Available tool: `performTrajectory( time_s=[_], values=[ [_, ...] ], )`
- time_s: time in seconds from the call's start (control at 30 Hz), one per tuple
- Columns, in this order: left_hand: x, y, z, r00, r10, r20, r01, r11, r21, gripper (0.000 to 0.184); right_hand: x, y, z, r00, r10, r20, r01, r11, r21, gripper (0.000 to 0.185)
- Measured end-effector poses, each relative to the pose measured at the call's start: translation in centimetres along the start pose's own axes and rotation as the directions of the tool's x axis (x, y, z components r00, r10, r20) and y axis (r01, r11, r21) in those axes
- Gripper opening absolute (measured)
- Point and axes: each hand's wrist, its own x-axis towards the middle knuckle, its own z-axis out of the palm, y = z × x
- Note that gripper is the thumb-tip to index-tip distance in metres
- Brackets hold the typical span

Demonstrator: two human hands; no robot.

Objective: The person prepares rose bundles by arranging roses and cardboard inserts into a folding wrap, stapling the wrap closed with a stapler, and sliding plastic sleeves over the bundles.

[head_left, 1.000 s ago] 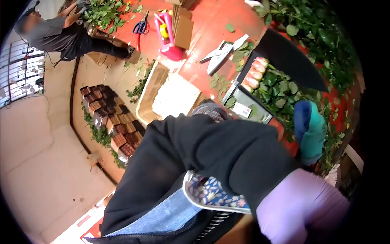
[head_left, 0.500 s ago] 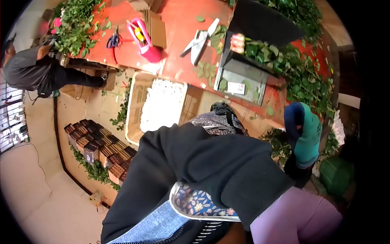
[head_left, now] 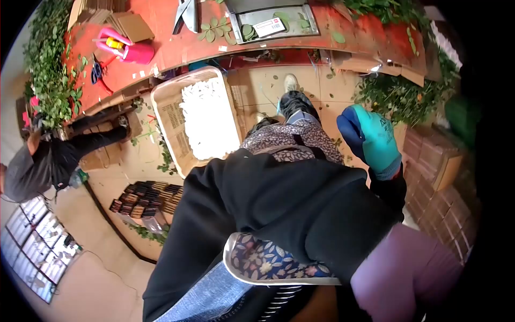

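My right hand (head_left: 373,138), in a teal and navy glove, hangs at the right over the floor, below the table edge. Its fingers are curled in, and nothing sticks out of them. My left arm, in a black sleeve, bends across my chest. Beyond its ribbed cuff my left hand (head_left: 405,268), covered in purple, is very close to the camera at the lower right; its fingers are cut off or blurred. Under that arm shows a blue floral cloth with a white edge (head_left: 273,263). A patterned apron (head_left: 292,140) hangs over my legs.
Ahead is a red table (head_left: 177,61) with a pink holder (head_left: 134,52), scissors (head_left: 96,71), a metal tray (head_left: 273,29) and leafy stems. A plastic crate (head_left: 163,115) of white pieces stands on the floor. A co-worker (head_left: 40,163) is at left; stacked boxes (head_left: 437,155) are at right.
My view has tilted down, so the table has slid upward and my feet show. My right hand appears lower and further left, still curled. The left arm stays folded across my chest.
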Motion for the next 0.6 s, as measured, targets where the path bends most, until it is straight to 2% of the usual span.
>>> performTrajectory(
  time_s=[0.03, 0.07, 0.13, 0.17, 0.2, 0.23, 0.27, 0.3, 0.33, 0.37, 0.4, 0.43, 0.47, 0.5, 0.53, 0.57, 0.6],
  values=[
    [-0.7, -0.4, -0.4, 0.999, -0.037, 0.011, 0.037, 0.999, -0.007, 0.021, -1.8, 1.4, 1.7, 1.0, 0.008, -0.023, -0.008, 1.0, 0.013, 0.014],
    [-1.4, -0.4, -1.3, 0.997, -0.075, 0.017, 0.075, 0.997, -0.004, 0.021, -3.2, 3.2, 2.7, 0.956, 0.266, 0.12, -0.292, 0.891, 0.348, 0.016],
    [-5.2, 0.2, -4.1, 0.967, -0.257, 0.004, 0.256, 0.966, 0.04, 0.021, -4.1, 6.4, 3.7, 0.972, 0.187, 0.14, -0.194, 0.98, 0.037, 0.028],
    [-8.3, 0.9, -5.8, 0.904, -0.414, -0.105, 0.423, 0.902, 0.087, 0.022, -5.3, 8.9, 5.4, 0.975, 0.202, 0.097, -0.213, 0.969, 0.124, 0.026],
    [-14.5, 1.9, -7.0, 0.686, -0.591, -0.424, 0.689, 0.716, 0.117, 0.019, -6.4, 11.5, 7.2, 0.975, 0.216, 0.055, -0.223, 0.952, 0.211, 0.025],
    [-19.4, 3.2, -8.2, 0.349, -0.621, -0.702, 0.898, 0.436, 0.061, 0.017, -5.7, 11.0, 6.2, 0.943, 0.29, 0.164, -0.313, 0.939, 0.14, 0.02],
    [-25.7, 3.9, -10.2, 0.126, -0.434, -0.892, 0.892, -0.344, 0.294, 0.025, -6.4, 12.1, 6.9, 0.939, 0.311, 0.147, -0.334, 0.924, 0.184, 0.014],
    [-24.7, 4.0, -11.2, -0.217, -0.019, -0.976, 0.653, -0.747, -0.13, 0.05, -6.9, 13.5, 7.5, 0.912, 0.329, 0.247, -0.368, 0.92, 0.134, 0.014],
    [-29.4, 4.0, -13.4, 0.085, 0.151, -0.985, 0.383, -0.917, -0.108, 0.071, -6.8, 14.2, 7.5, 0.856, 0.38, 0.35, -0.421, 0.906, 0.046, 0.015],
    [-30.2, 4.6, -15.8, 0.224, 0.203, -0.953, 0.339, -0.933, -0.119, 0.079, -7.6, 16.1, 8.6, 0.85, 0.339, 0.405, -0.401, 0.913, 0.079, 0.015],
    [-29.6, 5.3, -18.5, 0.183, 0.193, -0.964, 0.31, -0.942, -0.129, 0.083, -8.2, 17.1, 9.1, 0.896, 0.268, 0.354, -0.283, 0.959, -0.01, 0.015],
    [-29.9, 5.4, -21.4, -0.041, 0.228, -0.973, 0.367, -0.902, -0.227, 0.084, -8.2, 17.5, 8.9, 0.887, 0.268, 0.376, -0.245, 0.963, -0.107, 0.019],
    [-30.6, 5.9, -24.2, -0.14, 0.184, -0.973, 0.46, -0.858, -0.228, 0.081, -8.1, 17.9, 8.6, 0.841, 0.33, 0.429, -0.319, 0.942, -0.101, 0.024],
    [-31.3, 6.5, -26.0, -0.007, 0.124, -0.992, 0.614, -0.783, -0.102, 0.063, -7.3, 17.8, 7.6, 0.778, 0.375, 0.504, -0.377, 0.92, -0.103, 0.025],
    [-31.9, 7.2, -27.2, 0.03, 0.115, -0.993, 0.644, -0.762, -0.068, 0.062, -6.6, 18.0, 7.2, 0.734, 0.428, 0.527, -0.417, 0.897, -0.147, 0.025],
    [-31.9, 7.3, -28.4, 0.006, 0.137, -0.991, 0.61, -0.785, -0.105, 0.062, -6.3, 18.2, 6.9, 0.685, 0.474, 0.553, -0.453, 0.872, -0.186, 0.026],
    [-32.1, 7.6, -29.1, -0.032, 0.161, -0.986, 0.57, -0.807, -0.15, 0.061, -6.5, 18.8, 6.8, 0.683, 0.485, 0.546, -0.452, 0.868, -0.205, 0.026]
  ],
)
